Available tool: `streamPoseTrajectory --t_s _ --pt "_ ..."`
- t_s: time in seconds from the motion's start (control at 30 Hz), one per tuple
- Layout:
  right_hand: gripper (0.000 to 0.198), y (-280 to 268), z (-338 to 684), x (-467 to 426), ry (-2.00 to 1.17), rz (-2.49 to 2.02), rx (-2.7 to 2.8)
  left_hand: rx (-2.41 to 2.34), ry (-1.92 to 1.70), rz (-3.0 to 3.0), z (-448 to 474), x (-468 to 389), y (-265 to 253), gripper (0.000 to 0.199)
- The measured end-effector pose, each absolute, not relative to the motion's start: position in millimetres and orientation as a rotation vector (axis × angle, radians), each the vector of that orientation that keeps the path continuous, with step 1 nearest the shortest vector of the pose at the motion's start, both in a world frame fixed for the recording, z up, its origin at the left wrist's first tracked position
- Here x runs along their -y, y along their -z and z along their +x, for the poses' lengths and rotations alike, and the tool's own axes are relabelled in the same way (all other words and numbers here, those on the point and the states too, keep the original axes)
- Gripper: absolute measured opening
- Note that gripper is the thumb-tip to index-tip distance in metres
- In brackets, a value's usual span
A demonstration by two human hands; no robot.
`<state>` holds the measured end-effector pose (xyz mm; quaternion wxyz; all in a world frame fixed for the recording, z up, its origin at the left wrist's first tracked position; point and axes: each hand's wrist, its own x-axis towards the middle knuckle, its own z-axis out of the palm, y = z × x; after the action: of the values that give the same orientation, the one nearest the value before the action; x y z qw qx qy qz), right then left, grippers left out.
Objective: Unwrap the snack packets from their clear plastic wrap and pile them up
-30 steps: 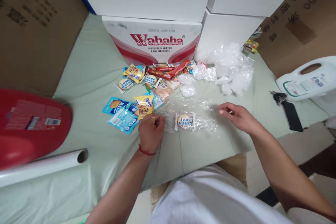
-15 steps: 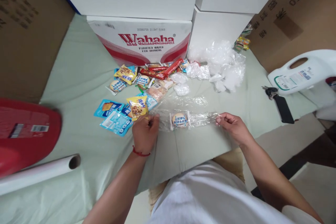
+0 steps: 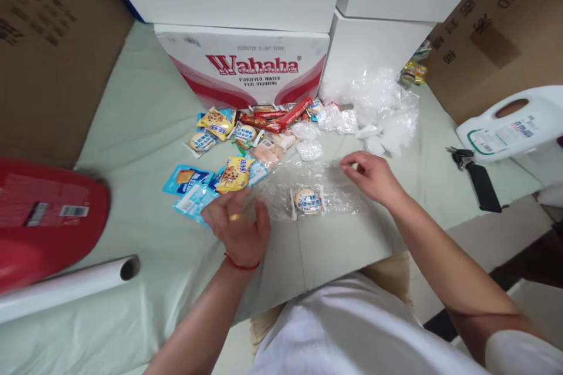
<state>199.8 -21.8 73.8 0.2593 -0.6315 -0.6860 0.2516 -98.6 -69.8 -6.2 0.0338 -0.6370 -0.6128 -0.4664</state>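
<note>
A round biscuit in a clear printed wrapper (image 3: pixel 308 201) lies on a sheet of clear plastic film (image 3: pixel 281 202), flat on the table. To its left, my left hand (image 3: pixel 240 225) is open, fingers spread and wearing a yellow ring. Its fingertips are beside a yellow cookie packet (image 3: pixel 234 174) and over the edge of a blue snack packet (image 3: pixel 192 201). My right hand (image 3: pixel 372 177) is at the film's upper right corner, thumb and fingers closed in a pinch on the film's edge.
Several snack packets and red-wrapped bars (image 3: pixel 294 113) lie before a Wahaha carton (image 3: pixel 250 67). Crumpled clear plastic (image 3: pixel 382 105) is heaped at the back right. A white jug (image 3: pixel 510 126), keys and a black case (image 3: pixel 482 186) stand right; a red container (image 3: pixel 53 225) and white roll (image 3: pixel 74 287) left.
My left hand has let go of the film and opened toward the packets. My right hand has left the film's stretched right end and moved up and left; the film has slackened.
</note>
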Motion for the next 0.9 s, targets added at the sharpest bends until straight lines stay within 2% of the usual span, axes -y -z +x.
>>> streamPoseTrajectory --t_s 0.13,0.2,0.33,0.47,0.57,0.7,0.8,0.9 --pt "0.021 -71.9 160.1 -29.6 -0.679 -1.605 2.343 1.307 1.398 -2.281 -90.1 89.4 -8.5 0.04" --pt "0.026 -64.9 142.3 -46.6 -0.634 -1.58 2.541 1.178 1.283 -2.467 -79.4 94.6 -15.5 0.042" --pt "0.035 -52.0 119.6 -61.8 -0.506 -1.649 2.782 1.275 1.08 -2.72 -61.9 91.5 -18.3 0.043" --pt "0.015 -48.5 117.4 -68.4 -0.636 -1.676 2.779 1.312 1.021 -2.791 -60.1 85.4 -11.8 0.037" --pt "0.006 -51.6 126.5 -71.4 -0.744 -1.442 2.739 1.325 1.033 -2.771 -60.8 85.2 -9.1 0.036" --pt "0.011 -66.0 141.2 -62.7 -0.716 -1.193 2.653 1.332 1.016 -2.741 -59.6 87.2 -9.1 0.038" --pt "0.014 -80.9 145.3 -41.0 -0.71 -1.182 2.655 1.361 0.992 -2.72 -59.0 89.5 -9.3 0.038" --pt "0.02 -88.8 142.9 -8.3 -0.554 -1.246 2.678 1.399 0.939 -2.738 -58.6 91.6 -7.9 0.042"
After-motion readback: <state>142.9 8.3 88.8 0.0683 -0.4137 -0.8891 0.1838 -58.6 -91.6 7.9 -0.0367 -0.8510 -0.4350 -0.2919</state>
